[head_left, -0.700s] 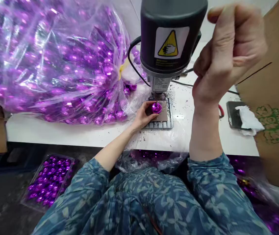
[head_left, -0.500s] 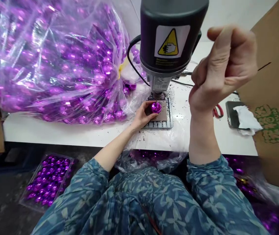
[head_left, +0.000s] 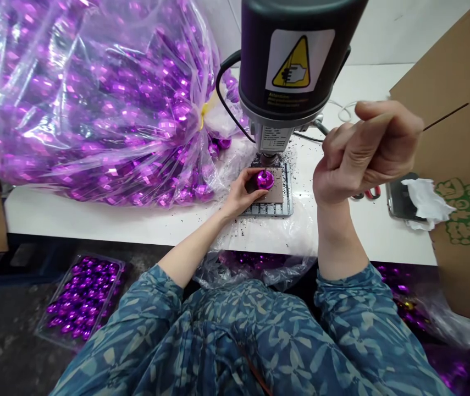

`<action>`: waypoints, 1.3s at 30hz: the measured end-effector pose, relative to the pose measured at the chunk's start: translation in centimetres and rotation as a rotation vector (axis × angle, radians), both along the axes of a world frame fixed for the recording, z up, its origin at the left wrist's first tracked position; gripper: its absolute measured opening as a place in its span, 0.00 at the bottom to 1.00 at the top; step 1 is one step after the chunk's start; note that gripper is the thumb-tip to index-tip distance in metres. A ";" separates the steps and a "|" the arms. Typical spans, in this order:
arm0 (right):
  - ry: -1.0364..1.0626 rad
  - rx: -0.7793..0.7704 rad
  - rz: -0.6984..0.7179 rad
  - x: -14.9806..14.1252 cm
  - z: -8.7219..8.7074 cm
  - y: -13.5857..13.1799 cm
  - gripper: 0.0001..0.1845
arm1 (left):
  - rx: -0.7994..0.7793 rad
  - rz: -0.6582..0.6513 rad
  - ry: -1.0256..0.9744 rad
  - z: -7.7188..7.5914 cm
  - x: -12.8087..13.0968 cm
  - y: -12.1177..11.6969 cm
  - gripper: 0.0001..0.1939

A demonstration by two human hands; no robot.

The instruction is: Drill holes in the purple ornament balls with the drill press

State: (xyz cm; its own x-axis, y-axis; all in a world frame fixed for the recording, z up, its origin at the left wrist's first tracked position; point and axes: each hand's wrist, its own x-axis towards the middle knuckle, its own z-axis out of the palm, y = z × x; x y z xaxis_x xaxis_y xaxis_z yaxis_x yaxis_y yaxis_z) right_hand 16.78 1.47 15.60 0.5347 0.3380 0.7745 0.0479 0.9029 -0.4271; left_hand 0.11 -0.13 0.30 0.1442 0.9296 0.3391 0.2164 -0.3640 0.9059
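A shiny purple faceted ball [head_left: 265, 179] is pinched between the thumb and fingers of my left hand [head_left: 241, 192]. It sits on a brown board on the slotted metal base [head_left: 286, 208] of a bench drill press [head_left: 280, 104], with the drill bit coming down onto its top. My right hand [head_left: 366, 154] is raised to the right of the motor housing, its fingers closed around the press lever [head_left: 321, 128]; the lever's gripped end is hidden inside the fist.
A big clear bag [head_left: 106, 110] of purple balls, tied with yellow, fills the left. Below it stands a clear tray [head_left: 59, 335] of balls. On the right are red-handled scissors [head_left: 372, 193], a phone [head_left: 395, 201] under white tissue [head_left: 426, 199], and a cardboard box [head_left: 461, 148]. Dark shavings litter the table [head_left: 136, 223].
My right hand has come down a little and turned with the lever. My left hand keeps the ball in place under the bit. The view has shifted slightly.
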 end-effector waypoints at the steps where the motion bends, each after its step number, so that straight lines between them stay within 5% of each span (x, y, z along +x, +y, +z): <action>1: -0.010 0.000 -0.039 0.1 -0.4 0.3 0.18 | 0.000 0.001 0.005 0.0 0.0 0.0 0.32; 8: -0.043 0.141 -0.085 0.6 -3.2 2.5 0.18 | 0.000 -0.001 -0.007 -0.2 -0.1 0.0 0.33; 20: -0.115 0.198 -0.034 0.6 -3.8 1.4 0.13 | 0.038 -0.010 0.008 -0.6 -0.2 0.3 0.32; 25: -0.038 0.142 -0.006 -0.3 0.7 0.2 0.11 | 0.020 -0.004 -0.010 -0.3 0.0 0.1 0.31; 31: 0.089 -0.211 0.221 -0.6 8.2 1.7 0.14 | -0.043 0.020 -0.018 0.3 0.4 -0.2 0.30; 35: 0.045 -0.421 0.270 -0.4 9.9 3.5 0.19 | 0.015 0.101 0.010 1.0 0.3 -1.2 0.28; 39: 0.045 -0.401 0.206 -0.5 10.0 3.9 0.21 | 0.104 0.008 0.144 3.7 -0.8 -5.9 0.20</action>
State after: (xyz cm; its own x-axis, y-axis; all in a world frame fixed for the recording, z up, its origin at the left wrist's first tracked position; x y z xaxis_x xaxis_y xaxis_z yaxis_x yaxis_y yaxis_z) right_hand 16.31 5.37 25.57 0.4545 0.7099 0.5380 -0.1423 0.6541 -0.7429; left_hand -0.74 -6.07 4.04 0.1910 0.8920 0.4096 0.3441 -0.4517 0.8231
